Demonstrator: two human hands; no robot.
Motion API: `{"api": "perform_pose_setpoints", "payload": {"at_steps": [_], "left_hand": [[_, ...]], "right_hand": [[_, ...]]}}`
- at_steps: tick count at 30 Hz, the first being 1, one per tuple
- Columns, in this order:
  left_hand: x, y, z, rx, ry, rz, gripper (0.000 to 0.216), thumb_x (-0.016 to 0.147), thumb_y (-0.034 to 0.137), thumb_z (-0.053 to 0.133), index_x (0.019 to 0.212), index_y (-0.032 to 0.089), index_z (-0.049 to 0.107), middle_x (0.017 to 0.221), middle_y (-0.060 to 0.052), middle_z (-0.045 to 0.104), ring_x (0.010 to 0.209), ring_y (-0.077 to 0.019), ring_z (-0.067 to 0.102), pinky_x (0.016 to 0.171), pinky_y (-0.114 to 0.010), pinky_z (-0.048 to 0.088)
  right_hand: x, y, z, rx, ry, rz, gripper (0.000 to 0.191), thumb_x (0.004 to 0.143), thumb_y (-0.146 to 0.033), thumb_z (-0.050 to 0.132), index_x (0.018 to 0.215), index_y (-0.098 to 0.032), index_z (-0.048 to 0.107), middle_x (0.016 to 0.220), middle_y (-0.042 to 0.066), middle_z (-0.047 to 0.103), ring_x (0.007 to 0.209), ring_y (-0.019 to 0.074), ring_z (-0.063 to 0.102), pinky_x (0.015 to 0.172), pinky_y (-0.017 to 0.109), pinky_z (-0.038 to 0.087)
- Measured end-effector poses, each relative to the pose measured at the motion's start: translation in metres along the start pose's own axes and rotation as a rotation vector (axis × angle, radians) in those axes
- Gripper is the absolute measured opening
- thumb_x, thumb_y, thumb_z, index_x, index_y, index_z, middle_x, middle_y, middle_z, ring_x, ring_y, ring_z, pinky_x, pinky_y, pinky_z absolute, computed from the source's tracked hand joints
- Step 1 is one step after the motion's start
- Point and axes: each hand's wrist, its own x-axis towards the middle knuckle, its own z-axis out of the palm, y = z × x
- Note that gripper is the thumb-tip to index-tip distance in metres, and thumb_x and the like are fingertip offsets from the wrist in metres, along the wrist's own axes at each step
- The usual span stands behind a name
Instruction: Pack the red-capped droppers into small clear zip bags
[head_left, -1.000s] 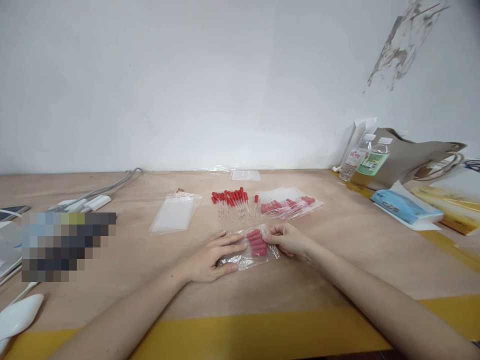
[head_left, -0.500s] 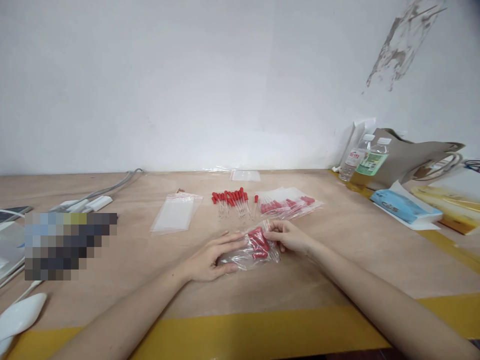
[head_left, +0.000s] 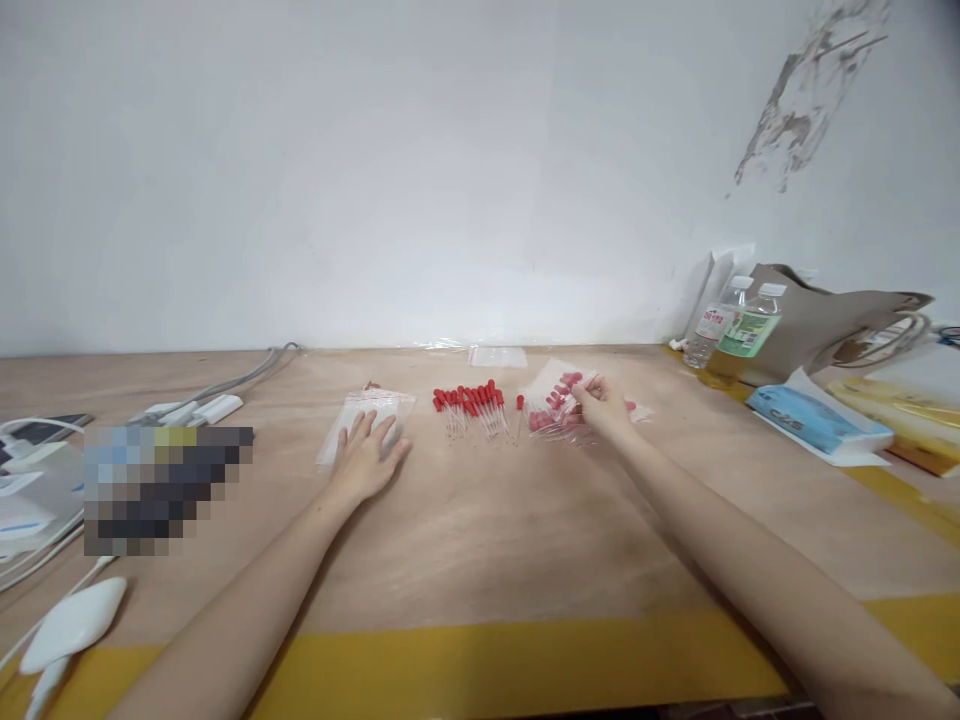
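Left hand on empty bags, right hand holding packet, open tabletop between

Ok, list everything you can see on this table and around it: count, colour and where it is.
table: one, tan wood, yellow front edge, lower view
empty bags: small stack, clear, left of centre
loose droppers: cluster, red bulbs, centre
filled bags: pile, clear with red droppers, right of centre
held bag: one, clear with red droppers, over that pile
back bag: one, clear, by the wall
bottles: two, clear, back right
paper bag: one, brown, behind the bottles
wrapped pack: one, blue, right side
cables: several, white and grey, back left
left hand: one, open, flat on the empty bags
right hand: one, grip pinching the held bag
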Motion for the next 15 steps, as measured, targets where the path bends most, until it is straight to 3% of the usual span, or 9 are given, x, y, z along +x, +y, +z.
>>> {"api": "perform_pose_setpoints", "payload": {"at_steps": [3,10,13,15], "left_hand": [[0.003,-0.005,0.002,0.038,-0.092,-0.093,0.057,0.087,0.051,0.028,0.133,0.017,0.035,0.142,-0.014,0.024,0.132,-0.0302,0.013,0.102,-0.051,0.016],[0.004,-0.008,0.007,0.061,-0.164,-0.147,0.058,0.089,0.048,0.018,0.135,0.015,0.029,0.141,-0.018,0.023,0.131,-0.0315,0.018,0.100,-0.051,0.020],[0.005,-0.009,0.006,0.088,-0.167,-0.148,0.055,0.090,0.044,0.019,0.134,0.013,0.030,0.140,-0.018,0.026,0.129,-0.0312,0.022,0.100,-0.050,0.022],[0.005,-0.009,0.006,0.108,-0.162,-0.139,0.052,0.090,0.039,0.020,0.133,0.011,0.031,0.138,-0.019,0.029,0.128,-0.0308,0.025,0.098,-0.049,0.024]], "right_hand": [[0.000,0.012,0.015,-0.072,-0.020,0.035,0.022,0.076,-0.029,0.055,0.075,-0.023,0.034,0.054,-0.006,0.049,0.041,0.0100,0.054,0.040,0.023,0.049],[-0.008,0.021,0.043,-0.100,-0.118,0.084,0.018,0.078,-0.024,0.053,0.077,-0.022,0.035,0.062,-0.005,0.052,0.047,0.0094,0.058,0.045,0.023,0.051],[-0.014,0.022,0.044,-0.122,-0.134,0.106,0.017,0.078,-0.023,0.052,0.087,-0.021,0.037,0.063,-0.003,0.053,0.047,0.0106,0.058,0.045,0.024,0.050],[-0.018,0.021,0.037,-0.184,-0.125,0.113,0.031,0.077,-0.025,0.054,0.100,-0.019,0.036,0.064,-0.001,0.055,0.044,0.0123,0.056,0.043,0.026,0.048]]}}
